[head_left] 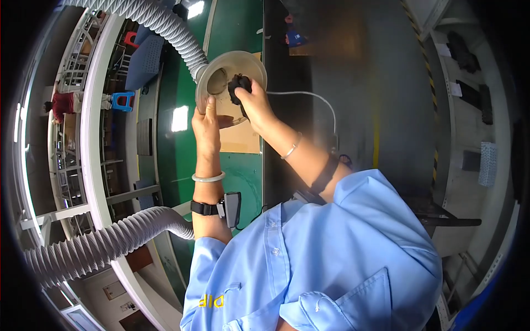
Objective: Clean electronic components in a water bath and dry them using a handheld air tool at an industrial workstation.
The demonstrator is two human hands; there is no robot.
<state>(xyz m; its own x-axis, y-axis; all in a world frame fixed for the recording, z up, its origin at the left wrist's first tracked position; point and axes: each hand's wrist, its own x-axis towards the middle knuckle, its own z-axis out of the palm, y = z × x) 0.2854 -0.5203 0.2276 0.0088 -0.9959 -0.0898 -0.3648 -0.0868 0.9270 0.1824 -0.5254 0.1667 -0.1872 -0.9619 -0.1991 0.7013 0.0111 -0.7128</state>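
A round, pale translucent funnel-shaped hood (236, 57) sits at the end of a grey ribbed hose (171, 30), its wide mouth facing me. My left hand (206, 126) grips the hood's near left rim, thumb up against the wall and the other fingers mostly hidden. Bunched in my right hand (257, 106) is a black cloth (238, 91), which is over the right part of the hood's mouth. Whether the cloth touches the inner wall I cannot tell. Left of the cloth, the round hose opening (217, 81) shows at the bottom of the hood.
Below the hood lies a tan board (240, 139) on a green work surface (243, 171). A second ribbed hose (110, 243) comes in at lower left. A thin pale tube (309, 95) curves off to the right. Far left, a person in red (65, 106) is near a blue stool (122, 101).
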